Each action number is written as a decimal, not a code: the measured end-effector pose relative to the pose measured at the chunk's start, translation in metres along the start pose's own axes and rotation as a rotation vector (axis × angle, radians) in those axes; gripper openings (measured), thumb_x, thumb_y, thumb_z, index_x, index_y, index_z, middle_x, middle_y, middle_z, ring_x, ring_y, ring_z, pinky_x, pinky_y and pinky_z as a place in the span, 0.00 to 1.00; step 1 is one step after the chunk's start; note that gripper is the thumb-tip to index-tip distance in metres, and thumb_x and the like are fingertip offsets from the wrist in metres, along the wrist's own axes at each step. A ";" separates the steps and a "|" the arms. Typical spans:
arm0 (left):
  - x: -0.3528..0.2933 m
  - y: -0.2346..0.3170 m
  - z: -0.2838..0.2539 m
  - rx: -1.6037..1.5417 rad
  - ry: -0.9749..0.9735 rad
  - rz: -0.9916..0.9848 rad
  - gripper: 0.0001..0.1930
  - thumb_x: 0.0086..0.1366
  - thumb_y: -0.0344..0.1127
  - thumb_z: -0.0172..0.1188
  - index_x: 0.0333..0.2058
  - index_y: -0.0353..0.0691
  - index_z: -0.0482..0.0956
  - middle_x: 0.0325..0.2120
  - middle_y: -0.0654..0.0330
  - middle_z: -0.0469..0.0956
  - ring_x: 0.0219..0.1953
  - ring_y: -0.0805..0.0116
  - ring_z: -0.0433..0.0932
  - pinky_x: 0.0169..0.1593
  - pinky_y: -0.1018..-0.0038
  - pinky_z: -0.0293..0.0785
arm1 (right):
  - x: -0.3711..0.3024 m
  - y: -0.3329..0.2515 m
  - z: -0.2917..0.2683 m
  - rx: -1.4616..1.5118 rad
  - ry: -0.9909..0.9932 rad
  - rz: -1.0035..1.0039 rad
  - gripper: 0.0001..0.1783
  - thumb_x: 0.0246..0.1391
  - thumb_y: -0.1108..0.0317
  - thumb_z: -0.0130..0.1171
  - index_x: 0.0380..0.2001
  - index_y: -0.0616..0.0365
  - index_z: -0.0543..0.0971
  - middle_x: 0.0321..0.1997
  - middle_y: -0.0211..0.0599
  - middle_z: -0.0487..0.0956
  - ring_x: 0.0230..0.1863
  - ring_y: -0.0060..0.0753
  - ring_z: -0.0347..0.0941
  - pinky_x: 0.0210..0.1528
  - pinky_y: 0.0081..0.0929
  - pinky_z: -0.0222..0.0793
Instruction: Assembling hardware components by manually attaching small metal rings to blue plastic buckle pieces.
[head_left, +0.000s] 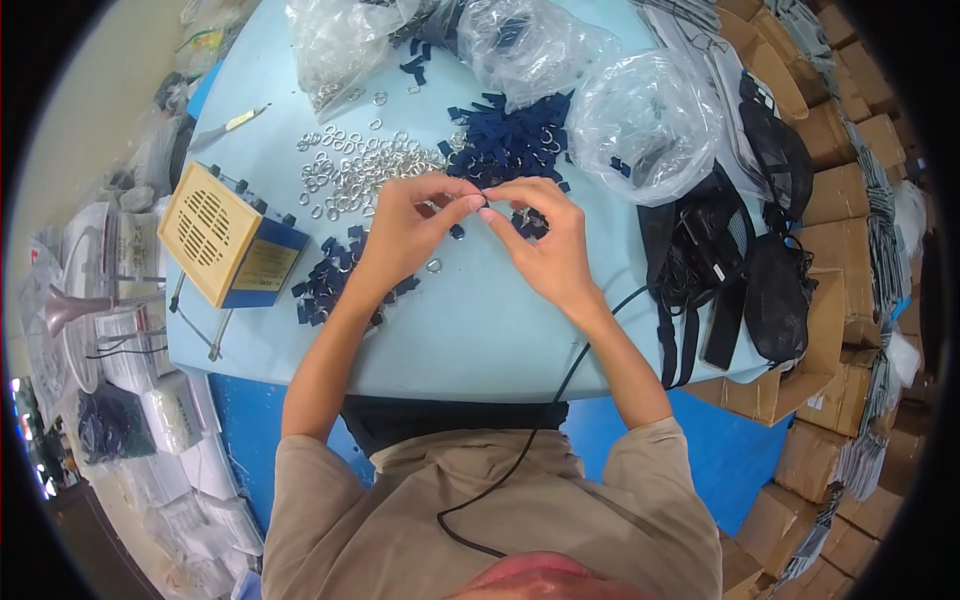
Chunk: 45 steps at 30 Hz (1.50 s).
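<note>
My left hand [417, 218] and my right hand [548, 232] meet over the table's middle. Their thumbs and fingertips pinch a small dark blue fabric tab [484, 203] between them, most of it covered by the fingers. Just beyond my left hand spreads a heap of silver metal rings [372, 163]. Behind my right hand is a pile of navy fabric tabs [512, 132], some with rings on them. A smaller pile of navy tabs [327, 285] lies beside my left forearm. One loose ring [434, 266] rests below my hands.
A yellow and blue box-shaped device [232, 238] stands at the left, near a knife [230, 127]. Clear plastic bags [645, 125] line the far side. A black bag [700, 245] and a phone [723, 332] lie right. Cardboard boxes [840, 260] stand beyond the table.
</note>
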<state>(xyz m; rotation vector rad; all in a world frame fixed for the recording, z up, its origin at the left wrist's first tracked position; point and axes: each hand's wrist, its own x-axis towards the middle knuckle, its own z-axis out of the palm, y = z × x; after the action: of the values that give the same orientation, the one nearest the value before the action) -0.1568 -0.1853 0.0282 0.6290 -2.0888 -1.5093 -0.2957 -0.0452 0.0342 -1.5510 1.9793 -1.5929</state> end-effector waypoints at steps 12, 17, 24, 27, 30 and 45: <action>-0.008 0.010 0.011 -0.145 0.018 -0.102 0.10 0.68 0.35 0.68 0.41 0.33 0.87 0.29 0.63 0.83 0.29 0.78 0.78 0.32 0.80 0.72 | -0.002 -0.005 -0.001 0.574 0.105 0.493 0.06 0.55 0.80 0.71 0.36 0.67 0.86 0.36 0.39 0.87 0.37 0.24 0.84 0.44 0.21 0.80; -0.009 0.014 0.014 -0.129 0.030 -0.048 0.10 0.70 0.33 0.67 0.41 0.31 0.86 0.32 0.62 0.82 0.30 0.77 0.79 0.35 0.79 0.74 | -0.005 -0.005 0.001 0.668 0.135 0.490 0.05 0.55 0.80 0.70 0.36 0.66 0.86 0.35 0.38 0.87 0.37 0.24 0.84 0.43 0.21 0.80; -0.012 0.020 0.013 -0.017 0.064 -0.035 0.09 0.71 0.33 0.66 0.41 0.31 0.86 0.32 0.62 0.83 0.30 0.77 0.79 0.36 0.80 0.75 | -0.006 -0.002 0.004 0.608 0.117 0.478 0.05 0.56 0.80 0.69 0.37 0.64 0.85 0.36 0.35 0.86 0.38 0.22 0.83 0.45 0.21 0.81; -0.011 0.016 0.009 -0.119 0.023 -0.111 0.10 0.70 0.33 0.66 0.41 0.30 0.87 0.32 0.62 0.83 0.30 0.77 0.79 0.36 0.80 0.73 | -0.005 -0.004 0.000 0.628 0.086 0.498 0.06 0.56 0.79 0.70 0.37 0.65 0.85 0.36 0.36 0.86 0.39 0.22 0.83 0.46 0.21 0.81; -0.010 0.015 0.006 -0.242 -0.021 -0.177 0.12 0.69 0.35 0.68 0.41 0.31 0.87 0.30 0.61 0.83 0.29 0.77 0.79 0.34 0.79 0.73 | -0.004 -0.005 -0.002 0.672 0.066 0.526 0.06 0.56 0.79 0.70 0.37 0.65 0.84 0.37 0.36 0.86 0.39 0.23 0.83 0.47 0.21 0.80; -0.005 0.032 -0.066 0.330 -0.127 -0.134 0.07 0.63 0.32 0.67 0.37 0.34 0.86 0.27 0.62 0.84 0.26 0.76 0.79 0.33 0.75 0.76 | -0.018 0.000 0.015 -0.255 -0.212 -0.178 0.12 0.51 0.73 0.71 0.41 0.62 0.85 0.47 0.41 0.78 0.60 0.47 0.68 0.58 0.40 0.70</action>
<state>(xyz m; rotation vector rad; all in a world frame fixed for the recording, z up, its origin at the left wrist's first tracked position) -0.1144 -0.2209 0.0762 0.8254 -2.4648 -1.3116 -0.2779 -0.0408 0.0200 -1.9491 2.0378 -1.2042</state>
